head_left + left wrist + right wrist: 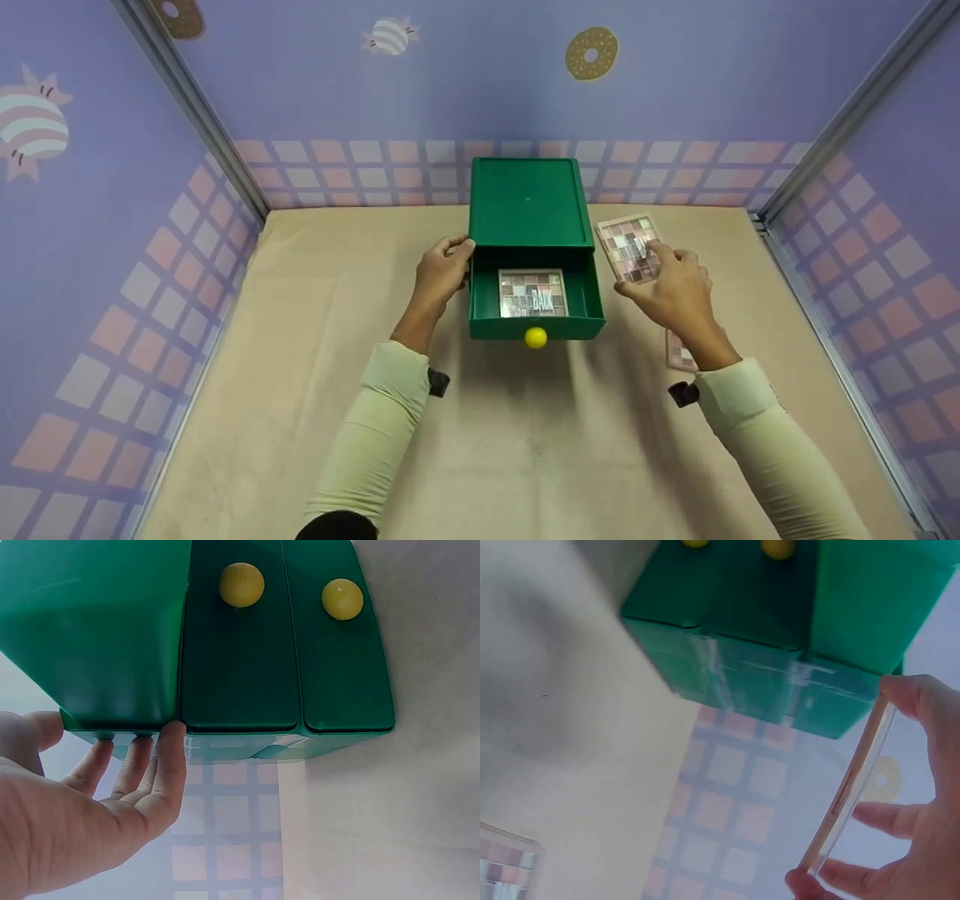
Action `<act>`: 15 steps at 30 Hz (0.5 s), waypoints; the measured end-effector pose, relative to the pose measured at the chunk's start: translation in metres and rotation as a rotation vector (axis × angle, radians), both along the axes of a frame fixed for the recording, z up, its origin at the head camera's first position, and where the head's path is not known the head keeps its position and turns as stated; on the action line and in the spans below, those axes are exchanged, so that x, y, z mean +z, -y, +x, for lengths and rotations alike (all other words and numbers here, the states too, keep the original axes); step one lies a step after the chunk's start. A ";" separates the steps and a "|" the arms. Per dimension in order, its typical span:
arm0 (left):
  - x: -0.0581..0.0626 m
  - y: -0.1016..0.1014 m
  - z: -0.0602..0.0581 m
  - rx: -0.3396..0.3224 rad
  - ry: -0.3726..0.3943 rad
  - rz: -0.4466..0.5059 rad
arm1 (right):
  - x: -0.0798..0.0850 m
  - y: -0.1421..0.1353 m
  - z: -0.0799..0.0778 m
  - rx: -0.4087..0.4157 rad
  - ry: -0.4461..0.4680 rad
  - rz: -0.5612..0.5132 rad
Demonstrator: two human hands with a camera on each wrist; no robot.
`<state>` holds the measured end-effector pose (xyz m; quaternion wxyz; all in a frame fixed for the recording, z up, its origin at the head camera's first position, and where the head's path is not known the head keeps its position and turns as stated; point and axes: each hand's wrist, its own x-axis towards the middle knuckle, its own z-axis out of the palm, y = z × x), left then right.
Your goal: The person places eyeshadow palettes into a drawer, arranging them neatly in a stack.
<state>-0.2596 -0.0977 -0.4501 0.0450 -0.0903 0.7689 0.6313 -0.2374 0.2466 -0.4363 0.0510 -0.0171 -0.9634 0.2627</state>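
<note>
Patterned lilac wall panels (480, 97), three in number, enclose a beige cloth-covered work surface (322, 315); the head view shows two doughnut prints and two candy prints. One green drawer cabinet (529, 202) stands at upper centre of the frame. It has three drawers: the top drawer (495, 330) is pulled out, and the two lower drawers (240, 667) are closed. Each drawer front carries one yellow knob (535, 337).

Three eyeshadow palettes are visible. The first palette (531, 291) lies inside the top drawer, at frame centre. The second palette (625, 241), right of the cabinet, is gripped at opposite edges between the thumb and curled fingers of the right hand (671, 292). The third palette (679, 352) lies on the cloth at centre right, partly hidden by the right forearm.

The left hand (441, 271) holds no palette; its spread, nearly straight fingers touch the cabinet's side.
</note>
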 end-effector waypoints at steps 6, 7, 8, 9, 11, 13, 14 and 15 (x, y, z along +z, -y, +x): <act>0.000 0.000 -0.001 0.003 0.008 0.001 | 0.013 0.004 0.001 0.114 -0.039 -0.010; 0.000 0.000 -0.001 0.003 0.009 0.001 | 0.015 0.005 0.001 0.137 -0.044 -0.010; 0.000 0.000 -0.001 0.003 0.008 0.002 | 0.017 0.006 0.001 0.160 -0.050 -0.010; 0.000 0.000 -0.001 0.002 0.008 0.003 | 0.019 0.008 0.002 0.182 -0.053 -0.010; 0.000 0.000 -0.001 0.001 0.007 0.004 | 0.022 0.010 0.002 0.225 -0.064 -0.007; 0.000 0.000 -0.001 0.000 0.008 0.003 | 0.024 0.013 0.002 0.268 -0.071 -0.004; 0.001 0.000 -0.001 -0.001 0.008 0.002 | 0.026 0.014 0.002 0.289 -0.073 -0.004; 0.001 0.000 -0.001 -0.001 0.009 0.000 | 0.027 0.015 0.002 0.309 -0.072 -0.003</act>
